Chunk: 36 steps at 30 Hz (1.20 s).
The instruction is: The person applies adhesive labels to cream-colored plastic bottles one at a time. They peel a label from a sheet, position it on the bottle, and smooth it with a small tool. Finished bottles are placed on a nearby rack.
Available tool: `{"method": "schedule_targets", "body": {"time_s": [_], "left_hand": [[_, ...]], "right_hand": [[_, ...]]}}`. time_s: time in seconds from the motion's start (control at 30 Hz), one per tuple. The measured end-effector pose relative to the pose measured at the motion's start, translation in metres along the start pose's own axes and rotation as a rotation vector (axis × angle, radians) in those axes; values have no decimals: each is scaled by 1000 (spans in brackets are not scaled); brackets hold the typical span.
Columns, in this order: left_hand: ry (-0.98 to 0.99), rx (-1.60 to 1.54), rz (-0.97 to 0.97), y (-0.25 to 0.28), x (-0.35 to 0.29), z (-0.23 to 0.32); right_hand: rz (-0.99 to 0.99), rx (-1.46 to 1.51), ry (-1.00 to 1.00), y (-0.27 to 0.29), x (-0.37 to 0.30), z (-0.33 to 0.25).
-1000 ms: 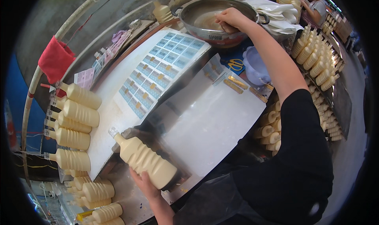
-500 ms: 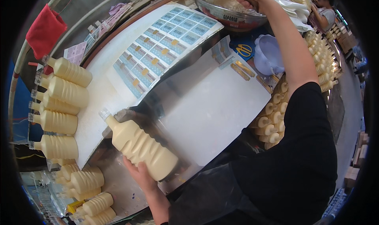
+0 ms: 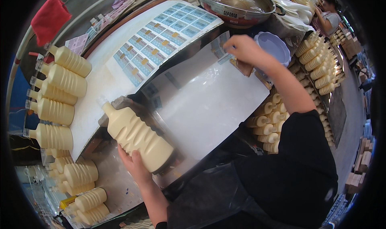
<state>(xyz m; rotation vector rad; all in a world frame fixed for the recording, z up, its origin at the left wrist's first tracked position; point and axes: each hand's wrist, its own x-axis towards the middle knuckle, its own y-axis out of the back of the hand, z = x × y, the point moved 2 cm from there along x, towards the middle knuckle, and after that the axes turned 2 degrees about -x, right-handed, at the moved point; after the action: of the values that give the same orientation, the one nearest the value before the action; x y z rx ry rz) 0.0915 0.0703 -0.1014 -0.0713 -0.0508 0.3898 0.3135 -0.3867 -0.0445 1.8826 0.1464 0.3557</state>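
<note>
Left hand [image 3: 134,164] grips a ribbed cream plastic bottle [image 3: 136,136] at the table's [image 3: 209,108] near edge; right hand [image 3: 245,50] pinches a small label [image 3: 224,58] at its far edge.

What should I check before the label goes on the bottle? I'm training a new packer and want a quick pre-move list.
1. Bottle held: ok, the left hand grips the cream ribbed bottle at its base.
2. Bottle steady: ok, it lies tilted on the shiny work plate.
3. Label picked: the right hand pinches a small label; ok.
4. Label facing: cannot tell.
5. Label supply: ok, the label sheet shows many left.
6. Cap seated: cannot tell, too small.
</note>
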Motion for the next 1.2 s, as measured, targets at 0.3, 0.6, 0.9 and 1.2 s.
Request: {"method": "schedule_targets", "body": {"time_s": [0.3,0.6,0.9,1.2], "left_hand": [[-14,-89,-24,0,-2,6],[-12,-112,-34,1,-2,4],[-19,-100,-45,-3,2,5],[-41,-123,-59,-2,1,4]], "right_hand": [[-223,-227,-180,-83,-22,-5],[-330,-284,-143,-91,-39,-46],[-142,-320,-248,-97,-7,13],[-237,-371,-277,-106,-34,-54]]}}
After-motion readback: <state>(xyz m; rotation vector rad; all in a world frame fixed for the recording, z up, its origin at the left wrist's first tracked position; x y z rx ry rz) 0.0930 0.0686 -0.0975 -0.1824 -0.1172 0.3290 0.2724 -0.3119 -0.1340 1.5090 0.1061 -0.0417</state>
